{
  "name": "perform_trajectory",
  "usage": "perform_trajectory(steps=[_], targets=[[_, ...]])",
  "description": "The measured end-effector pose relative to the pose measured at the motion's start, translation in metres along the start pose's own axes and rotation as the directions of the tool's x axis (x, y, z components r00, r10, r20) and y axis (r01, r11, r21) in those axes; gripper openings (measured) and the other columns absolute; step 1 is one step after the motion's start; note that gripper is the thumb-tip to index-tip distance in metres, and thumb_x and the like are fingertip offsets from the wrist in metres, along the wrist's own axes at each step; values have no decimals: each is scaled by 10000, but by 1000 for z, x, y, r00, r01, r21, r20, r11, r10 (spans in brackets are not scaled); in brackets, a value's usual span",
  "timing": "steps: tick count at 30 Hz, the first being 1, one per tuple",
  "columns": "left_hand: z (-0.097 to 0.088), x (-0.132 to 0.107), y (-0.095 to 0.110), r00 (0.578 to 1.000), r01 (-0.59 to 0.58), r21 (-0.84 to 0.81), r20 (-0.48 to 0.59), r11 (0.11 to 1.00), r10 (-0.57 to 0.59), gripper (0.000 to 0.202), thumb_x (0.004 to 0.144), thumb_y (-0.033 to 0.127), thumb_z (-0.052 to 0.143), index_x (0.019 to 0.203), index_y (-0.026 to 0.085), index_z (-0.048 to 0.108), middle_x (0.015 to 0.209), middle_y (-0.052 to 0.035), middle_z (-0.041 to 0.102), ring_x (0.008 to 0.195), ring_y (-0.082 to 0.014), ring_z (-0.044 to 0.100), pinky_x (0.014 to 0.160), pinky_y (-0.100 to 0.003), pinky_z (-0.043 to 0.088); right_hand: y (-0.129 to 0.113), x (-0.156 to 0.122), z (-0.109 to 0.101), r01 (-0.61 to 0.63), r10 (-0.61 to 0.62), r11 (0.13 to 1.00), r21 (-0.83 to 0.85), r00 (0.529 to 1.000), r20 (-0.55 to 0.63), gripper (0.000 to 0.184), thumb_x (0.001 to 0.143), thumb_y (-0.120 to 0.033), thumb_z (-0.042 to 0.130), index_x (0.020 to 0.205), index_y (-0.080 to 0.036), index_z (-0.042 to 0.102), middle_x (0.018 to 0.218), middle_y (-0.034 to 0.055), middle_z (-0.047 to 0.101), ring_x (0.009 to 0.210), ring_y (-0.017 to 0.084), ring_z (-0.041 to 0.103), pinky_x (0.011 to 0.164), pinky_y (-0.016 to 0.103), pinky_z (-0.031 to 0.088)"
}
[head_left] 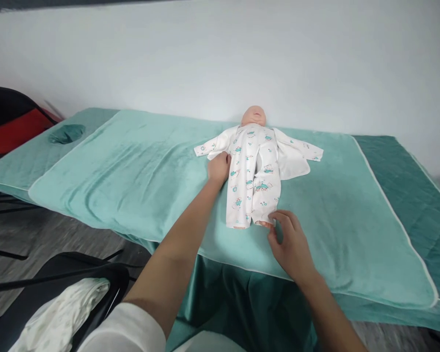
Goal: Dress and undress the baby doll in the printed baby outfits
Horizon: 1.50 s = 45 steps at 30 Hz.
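A baby doll (pixel 254 116) lies on its back, head toward the wall, in a white printed open shirt (pixel 294 156) with its sleeves spread. White printed trousers (pixel 238 186) cover its front and legs, and a bit of foot shows at the hems. My left hand (pixel 219 167) is closed beside the doll's waist, against the side of the trousers; its fingertips are partly hidden. Down at the other leg's hem, my right hand (pixel 291 242) has its thumb and forefinger around the trouser cuff, the remaining fingers loosely bent.
A light green blanket (pixel 150 161) covers the darker green padded bed (pixel 396 171), which has a face hole (pixel 66 134) at its left end. A white wall (pixel 212 58) stands behind. Black chairs are at left, the nearer one holding a crumpled white cloth (pixel 64 313).
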<state>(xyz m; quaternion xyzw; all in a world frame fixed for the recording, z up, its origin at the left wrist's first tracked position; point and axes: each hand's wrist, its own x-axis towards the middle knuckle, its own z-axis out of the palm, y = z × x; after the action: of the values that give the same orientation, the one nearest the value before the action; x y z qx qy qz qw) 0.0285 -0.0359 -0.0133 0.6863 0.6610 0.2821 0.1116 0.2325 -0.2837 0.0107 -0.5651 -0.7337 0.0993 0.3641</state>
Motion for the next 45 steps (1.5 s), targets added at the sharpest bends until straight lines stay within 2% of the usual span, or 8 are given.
perform_trajectory(steps=[8,14,20,25,29,34,40,45], targets=[[1,2,1,1000,17,66,19,998,-18,296,1022,340,346,925,216,597,1032,-120,722,954,-283,656,721,-347,358,16,8,13,-56,54,996,63,998,38,120,940,-139,530,1022,-222,556,1066,83,611,985,240,607,829,402,536],[-3,1,6,997,50,106,54,993,-56,308,1023,339,344,977,216,623,1060,-124,728,987,-280,663,744,-347,387,-9,6,-13,154,-156,975,158,988,4,160,934,-69,505,978,-216,551,999,56,590,907,188,585,773,335,504],[-4,-1,6,998,42,111,50,993,-48,310,1020,335,341,984,214,625,1064,-126,728,993,-282,664,743,-351,391,-22,4,-29,237,-222,971,-34,944,244,167,927,-57,471,987,-192,547,1023,84,606,940,244,569,781,395,486],[-4,0,5,997,34,103,68,994,-42,324,1031,333,318,1016,221,622,1075,-119,720,988,-269,658,755,-342,403,-13,10,-35,168,-192,981,102,927,322,82,1008,-214,528,947,-203,582,955,57,627,903,209,591,774,361,495],[-3,0,5,997,36,112,59,993,-43,326,1035,335,302,1021,217,606,1081,-126,714,984,-280,659,749,-352,404,-8,43,-31,123,-148,980,155,976,162,153,1031,-242,492,916,-201,584,959,65,627,924,197,600,815,352,507],[-1,1,2,995,49,118,79,992,-59,253,1013,274,324,1061,219,566,1054,-138,708,884,-290,665,712,-364,396,6,118,-4,242,-242,970,-4,970,-28,250,1011,-249,461,1203,-167,599,1302,137,597,1267,256,524,1086,451,450],[0,3,2,995,64,139,64,988,-73,244,1012,267,333,1047,217,568,1097,-145,705,938,-300,679,736,-367,416,25,188,33,292,-258,924,-246,953,160,537,1037,-360,418,1492,-76,444,1622,168,313,1531,300,236,1251,528,202],[0,6,3,991,86,172,85,981,-102,303,1026,291,308,1084,208,593,1114,-149,705,964,-291,683,748,-362,436,40,184,43,261,-218,929,-264,959,179,554,1063,-401,379,1536,-114,405,1651,137,244,1552,253,196,1262,533,126]])
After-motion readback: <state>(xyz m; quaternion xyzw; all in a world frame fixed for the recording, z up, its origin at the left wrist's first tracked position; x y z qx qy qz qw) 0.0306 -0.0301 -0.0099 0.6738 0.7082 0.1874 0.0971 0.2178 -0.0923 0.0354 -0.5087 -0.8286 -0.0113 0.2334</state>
